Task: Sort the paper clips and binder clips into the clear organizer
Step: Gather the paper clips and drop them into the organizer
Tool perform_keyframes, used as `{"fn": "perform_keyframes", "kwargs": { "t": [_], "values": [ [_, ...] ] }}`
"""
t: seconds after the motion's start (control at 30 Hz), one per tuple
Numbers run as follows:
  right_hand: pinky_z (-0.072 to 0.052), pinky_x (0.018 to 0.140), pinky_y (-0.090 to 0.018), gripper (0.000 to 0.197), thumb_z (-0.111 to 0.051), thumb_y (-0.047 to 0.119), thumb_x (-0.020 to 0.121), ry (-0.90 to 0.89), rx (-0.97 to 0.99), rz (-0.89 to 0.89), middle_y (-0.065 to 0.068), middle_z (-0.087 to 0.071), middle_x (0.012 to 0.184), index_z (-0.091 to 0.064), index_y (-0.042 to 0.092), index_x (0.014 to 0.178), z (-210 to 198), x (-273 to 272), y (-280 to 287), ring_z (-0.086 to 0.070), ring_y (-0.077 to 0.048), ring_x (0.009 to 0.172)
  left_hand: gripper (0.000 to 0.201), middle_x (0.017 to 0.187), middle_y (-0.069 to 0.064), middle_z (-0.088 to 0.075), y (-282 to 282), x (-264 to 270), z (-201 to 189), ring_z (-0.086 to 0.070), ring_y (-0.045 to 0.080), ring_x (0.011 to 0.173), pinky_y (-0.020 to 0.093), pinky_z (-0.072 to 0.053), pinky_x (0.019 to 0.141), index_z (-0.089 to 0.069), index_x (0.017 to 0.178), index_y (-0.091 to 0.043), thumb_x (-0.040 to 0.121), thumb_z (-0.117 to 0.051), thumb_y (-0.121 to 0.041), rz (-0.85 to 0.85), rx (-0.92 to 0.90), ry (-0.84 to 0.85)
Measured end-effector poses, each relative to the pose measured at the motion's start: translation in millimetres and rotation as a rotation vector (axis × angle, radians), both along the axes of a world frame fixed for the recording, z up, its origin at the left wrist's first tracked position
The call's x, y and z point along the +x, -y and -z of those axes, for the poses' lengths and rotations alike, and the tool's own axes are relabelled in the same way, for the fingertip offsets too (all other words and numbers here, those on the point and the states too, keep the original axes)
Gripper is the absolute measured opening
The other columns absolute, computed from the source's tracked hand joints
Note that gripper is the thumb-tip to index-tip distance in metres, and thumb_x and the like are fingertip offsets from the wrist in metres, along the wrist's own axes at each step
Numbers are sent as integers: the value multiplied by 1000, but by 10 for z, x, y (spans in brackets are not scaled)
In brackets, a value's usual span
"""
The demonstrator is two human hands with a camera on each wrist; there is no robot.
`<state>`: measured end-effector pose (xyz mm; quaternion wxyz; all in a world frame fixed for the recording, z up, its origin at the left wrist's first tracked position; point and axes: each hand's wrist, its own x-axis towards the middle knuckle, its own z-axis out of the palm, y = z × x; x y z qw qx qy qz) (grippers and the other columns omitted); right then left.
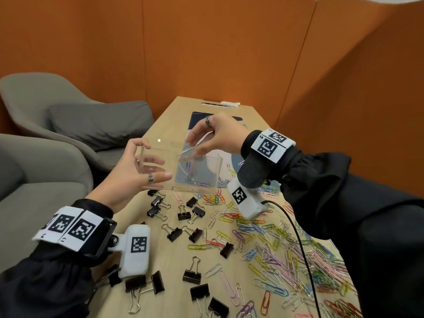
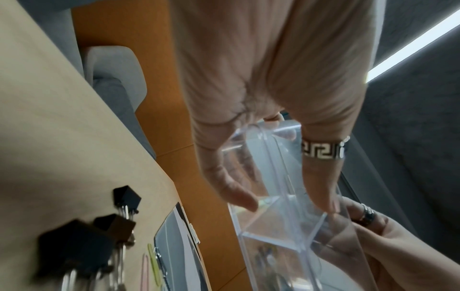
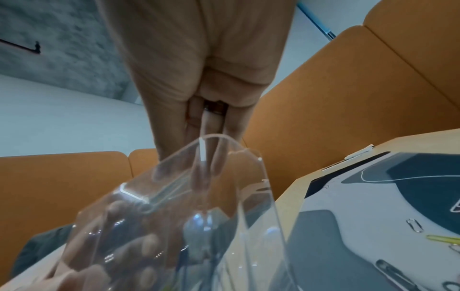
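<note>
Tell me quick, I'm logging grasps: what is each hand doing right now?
Left hand: grips the clear organizer, lifted off the table.
Right hand: holds the organizer's top edge; whether it also pinches a clip cannot be told.

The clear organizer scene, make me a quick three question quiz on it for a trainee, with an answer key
1. True or false: the clear organizer is resting flat on the table.
2. Which hand grips the organizer's left end? A) left hand B) right hand C) neither
3. Fill in: the black binder clips lie mostly to the ____ of the coloured paper clips in the head view.

Key:
1. False; both hands hold it lifted above the table.
2. A; the right hand is at its top right rim.
3. Left.
</note>
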<state>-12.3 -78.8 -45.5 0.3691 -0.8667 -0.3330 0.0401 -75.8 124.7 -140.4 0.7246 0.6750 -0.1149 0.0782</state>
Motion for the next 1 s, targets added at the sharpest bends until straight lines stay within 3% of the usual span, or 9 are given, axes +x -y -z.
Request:
{"fn": "perform_keyframes", "kwargs": {
  "t": [0.13,0.3,0.4,0.53,0.63,0.73,0.83,0.9,1.0],
  "values": [
    [-56,65,-24,10,-70,13,84,11,64,21,-6,-69,82,-67,7,91,-3,-19,47,-67,-16,70,89,96,5,-58,24,-13,1,-62,17,78,34,-58,62,-41,93,-35,23,-94,-42,7,-9,-3],
    [-50,57,-21,29,-52,29,96,33,206,208,-1,-64,70,-65,2,93,0,60,207,-59,-13,61,73,97,7,-57,45,-12,6,-60,19,80,30,-58,61,-39,97,-32,41,-85,-22,-29,-31,9],
    [-48,56,-20,27,-46,31,98,0,239,284,1,-62,71,-62,11,87,81,212,327,-57,-12,61,73,98,6,-56,41,-2,16,-59,23,86,31,-59,63,-37,100,-30,53,-87,-6,-50,-31,20],
    [-44,56,-20,29,-38,32,100,-25,92,417,-1,-63,84,-60,17,88,273,463,509,-55,-11,67,65,98,5,-56,46,12,18,-59,21,85,29,-59,63,-38,98,-33,57,-79,-4,-80,-46,48],
    [-47,80,-29,42,-31,32,102,-109,-222,467,-12,-60,119,-58,4,118,442,620,622,-57,-21,98,67,99,5,-55,36,29,25,-60,20,85,29,-59,64,-38,96,-35,55,-81,-5,-97,-45,52],
    [-31,104,-34,56,-22,38,103,-189,-570,548,-18,-40,145,-40,-3,137,559,753,689,-41,-32,131,64,100,5,-56,21,35,27,-60,21,88,30,-59,65,-38,96,-36,55,-79,-9,-126,-50,51],
    [-24,110,-33,62,-20,45,102,-225,-705,587,-17,-31,151,-31,-1,143,572,878,731,-32,-30,138,68,101,7,-56,-14,49,40,-60,23,91,34,-59,67,-38,97,-37,52,-82,-10,-132,-62,37],
    [-24,113,-36,66,-20,49,100,-244,-756,610,-16,-31,152,-31,1,144,570,947,770,-32,-31,139,76,102,6,-57,-29,52,46,-62,22,89,37,-59,70,-39,97,-38,47,-91,-13,-133,-50,20],
    [-25,113,-38,67,-20,51,100,-251,-797,614,-16,-34,150,-34,0,142,586,1041,795,-34,-31,137,73,102,7,-57,-31,50,45,-61,24,90,43,-57,76,-39,98,-37,51,-88,-9,-153,-48,15]
  ]
}}
